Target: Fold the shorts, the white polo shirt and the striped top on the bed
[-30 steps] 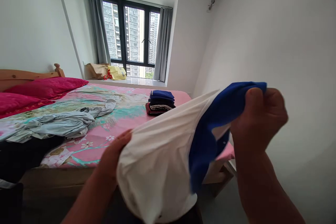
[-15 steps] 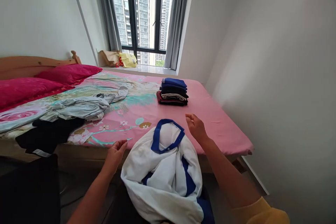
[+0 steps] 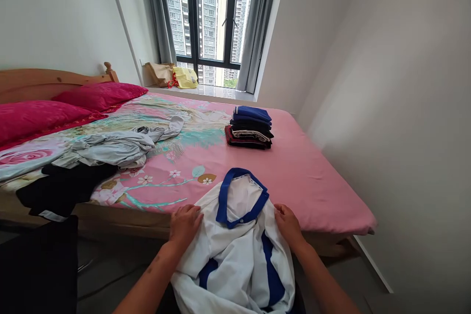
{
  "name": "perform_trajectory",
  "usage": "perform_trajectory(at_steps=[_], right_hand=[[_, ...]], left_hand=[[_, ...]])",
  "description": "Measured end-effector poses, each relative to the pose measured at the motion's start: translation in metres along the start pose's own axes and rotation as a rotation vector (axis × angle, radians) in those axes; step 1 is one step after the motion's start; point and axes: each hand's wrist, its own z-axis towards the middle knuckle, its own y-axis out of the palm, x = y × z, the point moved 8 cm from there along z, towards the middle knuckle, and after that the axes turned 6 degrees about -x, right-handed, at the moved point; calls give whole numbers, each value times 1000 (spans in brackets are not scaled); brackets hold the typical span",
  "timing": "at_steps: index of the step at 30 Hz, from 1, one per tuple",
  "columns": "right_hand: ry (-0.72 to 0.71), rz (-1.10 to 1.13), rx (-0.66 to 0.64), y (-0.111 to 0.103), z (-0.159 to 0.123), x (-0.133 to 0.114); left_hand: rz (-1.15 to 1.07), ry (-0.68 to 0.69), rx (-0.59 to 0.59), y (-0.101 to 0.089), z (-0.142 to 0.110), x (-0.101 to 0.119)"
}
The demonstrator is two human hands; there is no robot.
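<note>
A white polo shirt (image 3: 235, 260) with a blue collar and blue side panels lies front up, its collar on the bed edge and its lower part hanging toward me. My left hand (image 3: 186, 225) is closed on the cloth at the shoulder on the left of the collar. On the other side, my right hand (image 3: 289, 225) pinches the opposite shoulder, thumb and fingertips together. Creases run down the shirt's front, and its hem is out of view at the bottom.
Beyond the shirt stands a stack of folded clothes (image 3: 250, 127) on the bed (image 3: 309, 181). Crumpled grey clothing (image 3: 114, 147) and a black garment (image 3: 69, 189) lie at the left. Red pillows (image 3: 99, 95) rest by the headboard. A wall rises on the right.
Both hands have come down and inward from the air beside the shirt and taken hold of its shoulders. The collar is spread a little wider. The view has shifted slightly.
</note>
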Motion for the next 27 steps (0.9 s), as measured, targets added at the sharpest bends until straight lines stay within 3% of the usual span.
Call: perform_trajectory(at_steps=[6,10,12,15,20,24,27], right_hand=[[-22,-52,-9,5,13,4],[2,-39,5,5,28,9],[12,-38,19,7,40,4],[49,-68,53,10,62,-10],[29,-176,-8,17,95,-35],[69,-143,-50,10,105,-39],[85,-69,-67,4,103,-55]], left_hand=[[12,-14,-73,7,25,-10],[-140,-14,-110,0,28,-24],[-206,37,-128,0,28,-24],[-132,91,-155,6,28,-17],[16,-30,-207,14,34,-15],[-160,-90,-192,-1,37,-26],[-420,-182,-178,-11,40,-51]])
